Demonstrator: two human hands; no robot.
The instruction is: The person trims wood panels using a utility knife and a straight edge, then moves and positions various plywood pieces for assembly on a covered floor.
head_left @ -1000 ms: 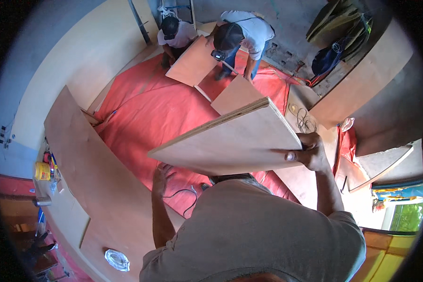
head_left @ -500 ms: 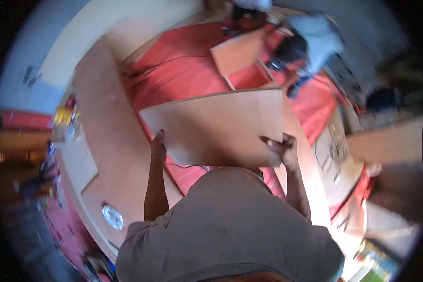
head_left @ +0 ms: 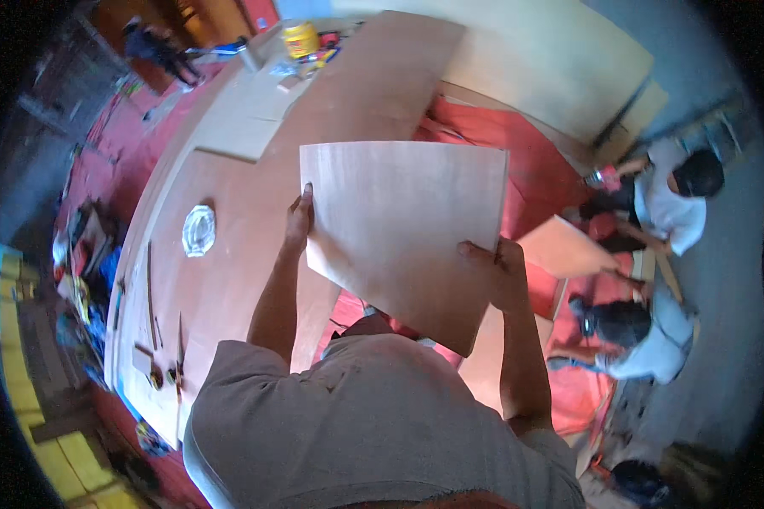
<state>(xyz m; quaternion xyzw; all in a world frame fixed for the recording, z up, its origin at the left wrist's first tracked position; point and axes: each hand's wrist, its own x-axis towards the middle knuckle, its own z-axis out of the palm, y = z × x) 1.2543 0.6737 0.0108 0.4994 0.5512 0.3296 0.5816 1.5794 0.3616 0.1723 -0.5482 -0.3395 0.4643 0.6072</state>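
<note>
Left hand (head_left: pixel 299 219), in the head view, is partly closed on the left edge of a board (head_left: pixel 403 216), its thumb up along that edge and its fingers going round behind, where they are mostly hidden. Right hand (head_left: pixel 505 271) grips the right edge lower down, its thumb laid across the near face and pointing inward; its other fingers go round the edge, and how tightly they curl cannot be told. Between the two hands the board is held up and tilted in front of the wearer, its broad pale face toward the camera, its lower corner near the grey shirt (head_left: pixel 382 416). Behind it and to the left spreads a large brown sheet (head_left: pixel 229 288), with a silvery dish (head_left: pixel 199 231) on it, apart from the left hand. Toward the left rim lie a roll (head_left: pixel 154 379), a block (head_left: pixel 143 360) and a pointed tool (head_left: pixel 180 348), close together. Beyond the top of the board stands a yellow tub (head_left: pixel 300 39), with small tools (head_left: pixel 323 58) just beside it. On the right, over a red tarp (head_left: pixel 475 127), two co-workers (head_left: pixel 671 199) bend low near an orange panel (head_left: pixel 564 246).
</note>
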